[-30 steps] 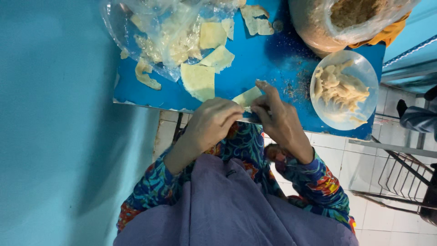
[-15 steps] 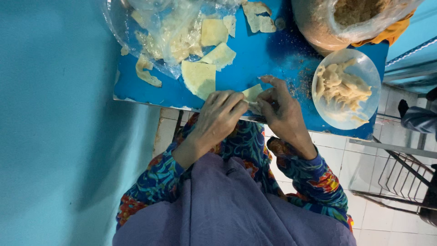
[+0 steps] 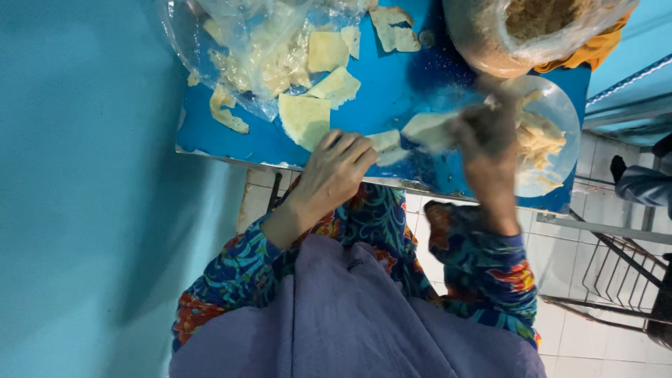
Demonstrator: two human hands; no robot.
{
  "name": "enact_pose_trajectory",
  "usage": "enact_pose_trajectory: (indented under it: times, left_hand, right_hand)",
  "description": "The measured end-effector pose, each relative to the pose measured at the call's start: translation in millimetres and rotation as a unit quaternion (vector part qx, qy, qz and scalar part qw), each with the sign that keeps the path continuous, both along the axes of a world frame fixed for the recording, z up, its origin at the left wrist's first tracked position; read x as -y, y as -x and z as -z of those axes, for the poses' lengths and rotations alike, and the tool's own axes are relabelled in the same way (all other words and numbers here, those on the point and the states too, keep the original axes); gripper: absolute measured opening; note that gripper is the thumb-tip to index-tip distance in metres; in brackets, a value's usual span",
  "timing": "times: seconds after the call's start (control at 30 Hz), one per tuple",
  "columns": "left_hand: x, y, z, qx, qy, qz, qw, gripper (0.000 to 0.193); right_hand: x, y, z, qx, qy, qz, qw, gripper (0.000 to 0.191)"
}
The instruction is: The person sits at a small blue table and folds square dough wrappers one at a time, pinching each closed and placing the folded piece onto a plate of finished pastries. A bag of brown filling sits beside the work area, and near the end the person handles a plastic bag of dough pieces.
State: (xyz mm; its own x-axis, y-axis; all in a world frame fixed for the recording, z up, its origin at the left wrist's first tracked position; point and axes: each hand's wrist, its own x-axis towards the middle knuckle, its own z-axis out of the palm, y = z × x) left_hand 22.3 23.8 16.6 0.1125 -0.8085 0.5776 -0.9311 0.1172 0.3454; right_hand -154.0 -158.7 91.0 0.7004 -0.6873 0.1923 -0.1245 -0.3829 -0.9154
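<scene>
The blue worktop (image 3: 392, 91) serves as the landmark. At its near edge, the left hand (image 3: 336, 168) lies palm down, fingers loosely curled and resting on a small pale dough piece (image 3: 387, 145) that sits on the worktop just in from that edge. The hand presses on the piece rather than closing around it.

The right hand (image 3: 486, 136) is raised over the right part of the worktop and blurred with movement. It pinches a folded dough wrapper (image 3: 428, 130), pale and roughly triangular, between fingers and thumb; the wrapper sticks out to the left of the hand, just beside the piece under the left hand. How tightly the fingers close is hard to tell through the blur.

Behind the right hand, at the worktop's right end, stands a clear glass bowl (image 3: 560, 112) with pale folded pieces piled inside. At the far right corner of the worktop sits a plastic bag of brown crumbly filling (image 3: 532, 24), its mouth rolled open, with an orange cloth (image 3: 595, 49) tucked beside it.

Toward the worktop's left end lies a crumpled clear plastic bag (image 3: 259, 49) holding pale dough sheets. Loose cut sheets (image 3: 306, 119) lie flat on the worktop just in front of that bag, and torn scraps (image 3: 227, 112) lie near the left edge.

Below the worktop's near edge show patterned floral sleeves (image 3: 483, 273) and a lilac-grey garment (image 3: 336, 322).
</scene>
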Motion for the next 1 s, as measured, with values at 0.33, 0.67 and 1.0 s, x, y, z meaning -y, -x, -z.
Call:
enact_pose_trajectory:
  times: [0.33, 0.67, 1.0]
  left_hand:
    - [-24.4, -7.3, -23.8, 0.086, -0.099, -0.216, 0.967, 0.022]
    - [-6.9, 28.1, -4.9, -0.03, -0.036, -0.015, 0.999, 0.025]
    - [-9.6, 19.0, 20.7, -0.067, -0.037, 0.06, 0.995, 0.025]
  right_hand:
    - [-52.4, -10.4, -9.6, -0.12, 0.348, -0.104, 0.924, 0.066]
    - [-42.8, 31.7, -6.2, -0.151, 0.214, -0.069, 0.963, 0.051]
    - [34.7, 110.1, -13.6, -0.421, 0.332, -0.043, 0.843, 0.071]
